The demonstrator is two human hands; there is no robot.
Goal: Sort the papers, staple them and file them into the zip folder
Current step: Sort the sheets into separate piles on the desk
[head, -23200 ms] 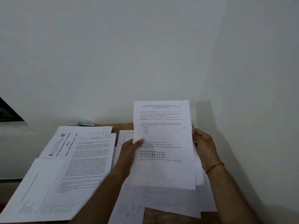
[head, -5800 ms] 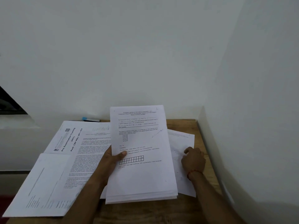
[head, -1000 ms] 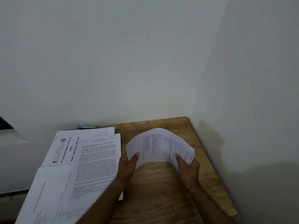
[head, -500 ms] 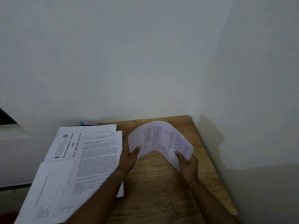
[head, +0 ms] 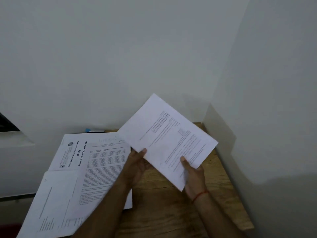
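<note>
I hold a stack of printed white papers (head: 168, 136) tilted in the air above the wooden table (head: 164, 203). My left hand (head: 137, 162) pinches the stack's near left edge with the thumb on top. My right hand (head: 193, 174) grips its lower right edge, thumb on the printed face. A grid and lines of text show on the top sheet. On the table's left lie other papers: a "Pre Examination Training" sheet (head: 72, 153), a dense text sheet (head: 104, 170) and a sheet with lines (head: 53, 203). No stapler or zip folder shows.
White walls meet in a corner just behind and right of the table. A small blue object (head: 94, 130) lies against the back wall. Bare wood shows under and in front of my hands. A dark opening (head: 6, 124) sits at far left.
The stack was bowed between both hands half a second ago; now it is flat, raised higher and turned slantwise. Earlier I held it upright and gathered loose sheets from the table.
</note>
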